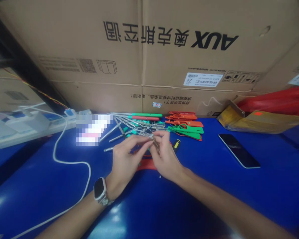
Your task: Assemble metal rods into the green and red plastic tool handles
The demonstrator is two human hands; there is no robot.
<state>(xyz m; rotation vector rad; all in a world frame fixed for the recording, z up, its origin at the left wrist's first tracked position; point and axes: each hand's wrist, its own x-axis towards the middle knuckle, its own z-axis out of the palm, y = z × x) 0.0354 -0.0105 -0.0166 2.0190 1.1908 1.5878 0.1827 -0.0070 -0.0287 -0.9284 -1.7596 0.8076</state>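
Observation:
My left hand (129, 152), with a watch (99, 190) on its wrist, is closed in a pinch; its fingertips meet those of my right hand (165, 157). My right hand is closed around a small brass-coloured metal part (156, 144), partly hidden by the fingers. What my left fingertips pinch is too small to make out. Below the hands lies a red plastic piece (147, 164), mostly covered. Just behind them is a pile of thin metal tubes (118, 136), with green (149, 115) and red (144, 118) handles among them. Green plastic handle pieces (189, 130) lie right of it.
Orange handle pieces (183, 123) and a yellow-black tool (176, 144) lie near my right hand. Farther right are a phone (239, 151) and an open carton (266, 121). A white cable (72, 162) and power strip (45, 127) are left. Large cardboard boxes (161, 63) stand behind.

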